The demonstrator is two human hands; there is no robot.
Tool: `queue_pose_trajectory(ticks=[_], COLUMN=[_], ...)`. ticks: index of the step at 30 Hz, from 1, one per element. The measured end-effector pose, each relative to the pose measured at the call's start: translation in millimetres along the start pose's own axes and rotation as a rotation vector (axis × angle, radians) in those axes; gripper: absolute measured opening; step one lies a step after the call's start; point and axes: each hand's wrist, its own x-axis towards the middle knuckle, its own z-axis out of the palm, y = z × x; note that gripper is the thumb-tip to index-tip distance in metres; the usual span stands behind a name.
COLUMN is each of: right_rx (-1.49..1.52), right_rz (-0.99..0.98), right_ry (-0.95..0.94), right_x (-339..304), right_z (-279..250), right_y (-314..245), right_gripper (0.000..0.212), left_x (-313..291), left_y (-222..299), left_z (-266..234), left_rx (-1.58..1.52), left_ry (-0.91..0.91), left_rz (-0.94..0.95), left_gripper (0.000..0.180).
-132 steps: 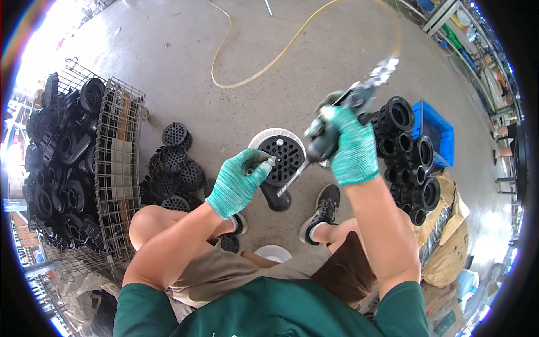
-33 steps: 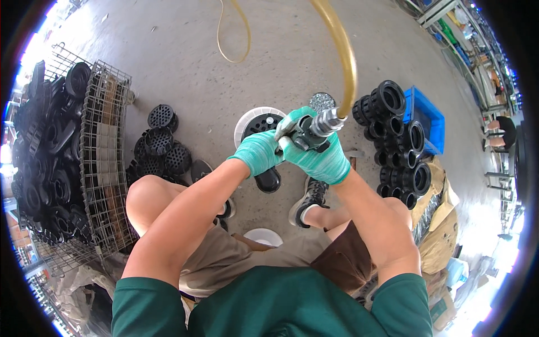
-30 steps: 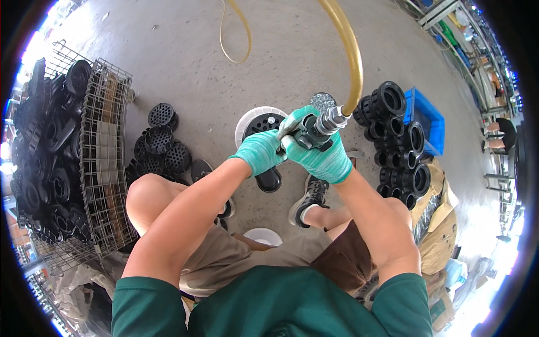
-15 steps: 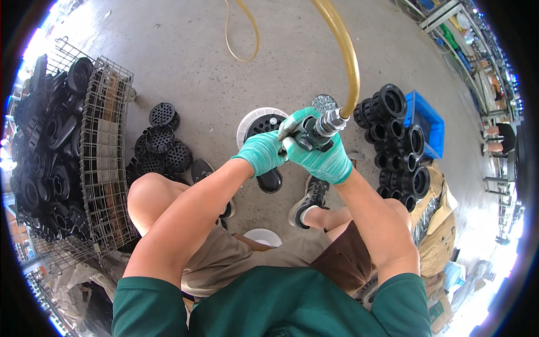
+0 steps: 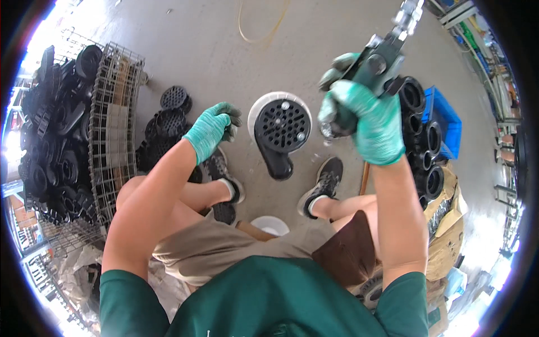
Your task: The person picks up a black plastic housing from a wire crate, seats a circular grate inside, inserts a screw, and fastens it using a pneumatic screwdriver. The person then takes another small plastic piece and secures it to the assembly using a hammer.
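Observation:
In my right hand is a black air-powered driver, gripped up and to the right and blurred by motion. Its metal hose fitting points to the upper right, and its other end hangs near the floor side of my glove. Between my hands, a black pump casing with a round perforated cover rests on a white round base. Several bright screw heads show on the cover. My left hand, in a green glove, hovers left of the casing with its fingers curled inward; whatever they may hold is hidden.
Perforated black covers are piled on the left, beside a wire cage full of black parts. To the right stand stacked black ring-shaped parts and a blue crate. A white bowl sits between my feet.
My left hand has come off the driver and moved left. My right hand has raised the driver up and to the right, uncovering the casing's perforated cover.

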Motion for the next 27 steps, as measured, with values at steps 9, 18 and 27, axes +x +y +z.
queue_pose_trajectory(ticks=[9, 18, 27], right_rx=[0.015, -0.09, -0.006], right_rz=[0.154, 0.243, 0.278], right_ry=[0.256, 0.35, 0.367], right_x=[-0.4, -4.3, -4.3], right_z=[-20.1, -34.8, -31.9], right_y=[7.7, 5.1, 7.5], right_gripper=[0.036, 0.039, 0.041], left_x=[57.2, 78.4, 81.8], left_y=[-203.0, -293.9, -302.9], left_z=[-33.4, -23.5, -22.9], left_rx=[1.329, 1.507, 1.556], left_ry=[-0.095, -0.049, -0.024], left_rz=[-0.022, -0.054, -0.034], left_gripper=[0.023, 0.031, 0.017])
